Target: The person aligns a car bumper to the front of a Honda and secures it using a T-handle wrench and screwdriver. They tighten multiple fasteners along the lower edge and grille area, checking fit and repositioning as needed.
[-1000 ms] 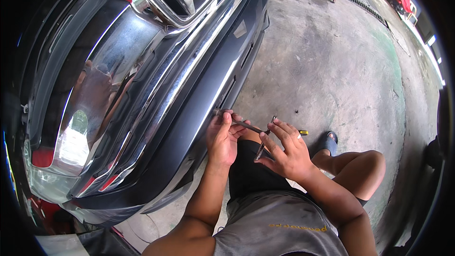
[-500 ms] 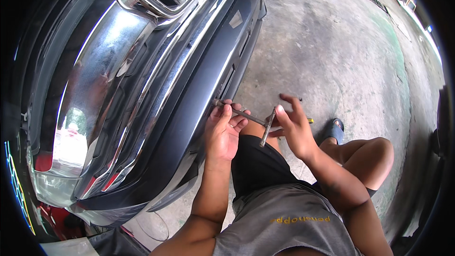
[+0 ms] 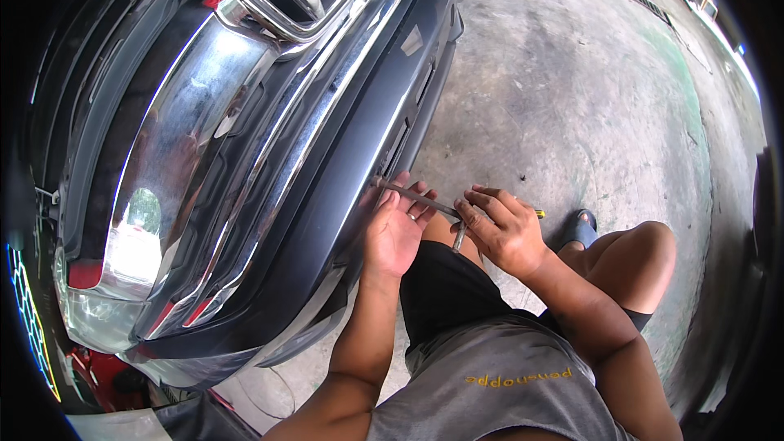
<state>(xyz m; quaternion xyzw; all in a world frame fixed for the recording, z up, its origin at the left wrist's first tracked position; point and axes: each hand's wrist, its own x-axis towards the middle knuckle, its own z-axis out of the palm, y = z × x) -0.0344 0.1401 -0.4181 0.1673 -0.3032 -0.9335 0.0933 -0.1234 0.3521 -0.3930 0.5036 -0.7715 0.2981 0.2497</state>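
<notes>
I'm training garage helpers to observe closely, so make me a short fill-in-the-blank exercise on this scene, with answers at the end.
1. The ____ hand is nearer the car's bumper.
2. The ____ hand is on the handle end of the metal tool.
3. The person's shorts are ____ in colour.
4. The person's shirt is ____, apart from its lettering.

Missing words: left; right; black; grey.

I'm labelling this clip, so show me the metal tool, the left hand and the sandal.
Metal tool point(image 3: 439, 207): head view, on its shaft.
Left hand point(image 3: 394, 234): head view, on the palm.
Sandal point(image 3: 582, 233): head view, on its strap.
</notes>
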